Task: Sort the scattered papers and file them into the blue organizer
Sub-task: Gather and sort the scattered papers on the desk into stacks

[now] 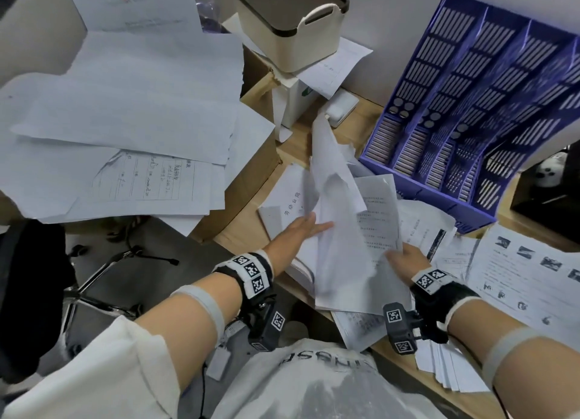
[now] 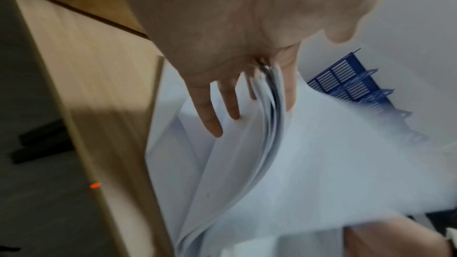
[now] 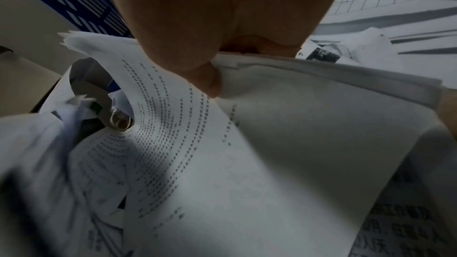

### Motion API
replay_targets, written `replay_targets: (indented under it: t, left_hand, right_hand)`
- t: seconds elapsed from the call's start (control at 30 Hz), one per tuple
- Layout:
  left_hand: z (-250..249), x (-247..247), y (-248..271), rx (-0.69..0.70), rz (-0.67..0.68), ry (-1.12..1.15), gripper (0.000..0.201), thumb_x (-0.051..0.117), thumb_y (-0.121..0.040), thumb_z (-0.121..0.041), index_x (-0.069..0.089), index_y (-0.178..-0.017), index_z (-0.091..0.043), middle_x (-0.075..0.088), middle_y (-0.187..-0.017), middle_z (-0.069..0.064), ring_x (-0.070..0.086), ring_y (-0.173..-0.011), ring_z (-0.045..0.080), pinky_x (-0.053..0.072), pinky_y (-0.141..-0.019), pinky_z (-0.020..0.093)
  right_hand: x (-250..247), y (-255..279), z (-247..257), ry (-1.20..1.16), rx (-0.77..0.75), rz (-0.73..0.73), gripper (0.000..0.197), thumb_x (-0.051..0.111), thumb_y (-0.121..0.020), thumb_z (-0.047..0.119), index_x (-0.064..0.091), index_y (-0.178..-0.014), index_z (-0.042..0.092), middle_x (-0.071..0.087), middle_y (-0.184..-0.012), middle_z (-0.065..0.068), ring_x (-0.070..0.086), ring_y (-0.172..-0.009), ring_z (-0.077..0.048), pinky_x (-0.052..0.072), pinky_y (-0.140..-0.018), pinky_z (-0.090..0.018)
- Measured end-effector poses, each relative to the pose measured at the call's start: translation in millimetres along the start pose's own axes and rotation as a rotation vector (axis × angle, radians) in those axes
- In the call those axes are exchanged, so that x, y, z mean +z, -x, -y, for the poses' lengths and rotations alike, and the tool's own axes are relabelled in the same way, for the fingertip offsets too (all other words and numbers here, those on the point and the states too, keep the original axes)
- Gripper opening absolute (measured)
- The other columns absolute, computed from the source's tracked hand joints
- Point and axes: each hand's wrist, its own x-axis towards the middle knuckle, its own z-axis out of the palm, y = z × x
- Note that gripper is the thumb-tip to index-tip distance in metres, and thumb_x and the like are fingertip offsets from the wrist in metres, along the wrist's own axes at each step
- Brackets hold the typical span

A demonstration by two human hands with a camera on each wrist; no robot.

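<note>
A loose sheaf of white printed papers (image 1: 339, 230) stands half lifted above more sheets scattered on the wooden desk. My right hand (image 1: 405, 255) pinches the sheaf's right edge, thumb (image 3: 210, 81) pressed on the printed top sheet (image 3: 296, 134). My left hand (image 1: 301, 230) lies against its left side with straight fingers (image 2: 212, 120); the sheets' edges (image 2: 269, 93) run between two of those fingers. The blue slotted organizer (image 1: 470, 111) stands at the back right against the wall, its compartments showing no paper. It also shows as organizer (image 2: 346, 83) and organizer (image 3: 81, 1).
A cardboard box (image 1: 251, 174) at left carries a big pile of sheets (image 1: 125, 120). A beige bin with a dark lid (image 1: 292, 20) stands behind on a white box. Picture-printed pages (image 1: 518, 277) lie at right. A chair base (image 1: 103, 277) is on the floor.
</note>
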Motion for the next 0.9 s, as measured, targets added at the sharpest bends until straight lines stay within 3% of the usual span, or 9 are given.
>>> replay_targets:
  t: [0.13,0.2,0.27,0.33,0.43,0.57,0.67,0.8,0.9]
  left_hand:
    - [16.5,-4.4,-11.8,0.041,0.04,-0.242,0.039,0.048,-0.103,-0.036,0.05,-0.141,-0.045,0.031,-0.161,-0.006,0.025,-0.15,0.011,0.02,-0.117,0.024]
    - [28.4,-6.3,-13.0,0.123,-0.008,-0.392,0.069,0.061,-0.096,-0.026,0.028,-0.154,-0.044,0.03,-0.162,-0.01,0.026,-0.15,0.011,0.022,-0.118,0.024]
    - [34.2,-10.3,-18.1,0.065,-0.098,-0.309,0.089,0.069,-0.09,-0.025,0.012,-0.157,-0.039,0.036,-0.159,-0.008,0.035,-0.146,0.015,0.028,-0.119,0.032]
    - [36.6,-11.8,-23.5,-0.004,-0.214,-0.322,0.083,0.069,-0.09,-0.025,0.018,-0.156,-0.028,0.044,-0.154,0.0,0.043,-0.141,0.022,0.034,-0.114,0.032]
    - [38.1,-17.7,-31.5,-0.102,-0.325,-0.531,0.037,0.045,-0.101,-0.023,0.048,-0.137,-0.018,0.056,-0.14,0.013,0.054,-0.126,0.035,0.043,-0.107,0.04]
    - [44.8,-36.5,-44.4,-0.18,-0.44,-0.777,0.058,0.039,-0.09,-0.046,0.032,-0.146,-0.031,0.035,-0.153,0.003,0.037,-0.136,0.033,0.035,-0.108,0.049]
    - [40.8,-48.4,-44.8,-0.247,-0.472,-0.822,0.058,0.045,-0.096,-0.041,0.03,-0.148,-0.02,0.024,-0.157,0.009,0.024,-0.145,0.029,0.027,-0.115,0.048]
    - [40.1,-55.6,-48.0,-0.362,-0.451,-0.62,0.045,0.039,-0.099,-0.024,0.048,-0.138,-0.004,0.045,-0.145,0.02,0.043,-0.132,0.038,0.034,-0.113,0.041]
    - [34.7,-57.3,-40.4,-0.319,-0.499,-0.607,0.035,0.038,-0.104,-0.014,0.064,-0.119,0.003,0.061,-0.128,0.025,0.056,-0.119,0.04,0.043,-0.098,0.037]
  right_hand:
    - [-3.9,-2.8,-3.6,-0.038,-0.003,0.004,0.031,0.047,-0.093,0.01,0.063,-0.12,0.007,0.065,-0.118,-0.02,0.06,-0.098,-0.03,0.047,-0.085,-0.033]
    - [-5.8,-2.6,-4.7,-0.068,0.0,0.013,0.032,0.047,-0.094,0.011,0.062,-0.122,0.007,0.065,-0.12,-0.018,0.061,-0.104,-0.032,0.048,-0.094,-0.039]
    - [-6.6,-1.0,-5.7,-0.072,0.002,0.021,0.032,0.048,-0.095,0.013,0.062,-0.124,0.008,0.065,-0.116,-0.014,0.061,-0.103,-0.029,0.047,-0.092,-0.035]
    - [-6.0,0.3,-6.8,-0.085,0.01,0.024,0.032,0.048,-0.096,0.014,0.061,-0.125,0.009,0.064,-0.115,-0.014,0.061,-0.105,-0.031,0.048,-0.094,-0.037]
    - [-4.2,1.9,-7.7,-0.116,0.015,0.031,0.033,0.049,-0.096,0.015,0.06,-0.127,0.008,0.064,-0.122,-0.013,0.061,-0.112,-0.033,0.047,-0.101,-0.044]
    - [-3.0,-2.0,-12.1,-0.122,0.008,0.057,0.032,0.049,-0.096,0.014,0.06,-0.126,0.006,0.063,-0.128,-0.016,0.06,-0.114,-0.034,0.046,-0.103,-0.048]
    - [-3.9,-2.7,-12.1,-0.099,0.008,0.059,0.033,0.048,-0.097,0.013,0.058,-0.128,0.004,0.062,-0.128,-0.015,0.059,-0.116,-0.034,0.045,-0.103,-0.042]
    - [-4.7,-5.8,-12.6,-0.072,-0.01,0.067,0.034,0.048,-0.097,0.015,0.058,-0.128,0.004,0.061,-0.13,-0.017,0.059,-0.116,-0.033,0.046,-0.103,-0.042]
    - [-5.7,-7.7,-10.8,-0.025,-0.022,0.078,0.034,0.047,-0.098,0.016,0.058,-0.128,0.005,0.061,-0.13,-0.017,0.058,-0.117,-0.033,0.046,-0.101,-0.04]
